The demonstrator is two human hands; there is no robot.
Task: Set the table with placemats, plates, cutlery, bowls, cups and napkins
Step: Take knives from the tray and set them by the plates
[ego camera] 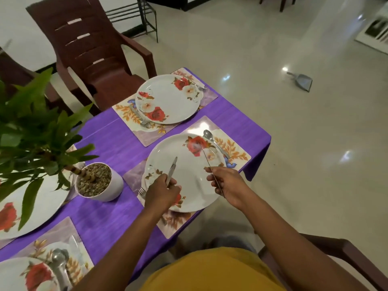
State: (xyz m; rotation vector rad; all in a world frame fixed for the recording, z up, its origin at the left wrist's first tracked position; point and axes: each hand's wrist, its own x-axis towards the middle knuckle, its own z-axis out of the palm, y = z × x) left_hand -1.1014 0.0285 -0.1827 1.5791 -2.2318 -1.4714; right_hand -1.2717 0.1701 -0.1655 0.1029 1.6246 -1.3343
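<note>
**Both hands holding cutlery over the near plate**

The left hand (pixel 161 191) is curled round the handle of a knife (pixel 172 169), whose blade points up and away over the near plate (pixel 189 177). The right hand (pixel 225 184) pinches a thin piece of cutlery (pixel 206 159) by its handle; the far end reaches over the red rose printed on the plate, and it is too blurred to tell whether it is a fork or a spoon.

The near plate sits on a leaf-patterned placemat (pixel 235 152) on the purple tablecloth (pixel 109 143). A spoon (pixel 214 142) lies on the mat just beside the plate's right rim, and fork tines (pixel 141 191) show at the plate's left edge — partly hidden by the left hand.

Across the table a second plate (pixel 168 99) rests on its own placemat (pixel 147 135), with cutlery (pixel 139 115) along its left side and more metal barely showing at its right rim.

To the left stands a potted plant (pixel 98 181) in a white pot filled with pebbles, its leaves over a third plate (pixel 35 204). At the bottom left, a fourth plate (pixel 12 276) carries a metal utensil (pixel 59 267).

A brown plastic chair (pixel 90 49) stands at the far setting — on the floor beyond lies a grey dustpan (pixel 302 81).
</note>
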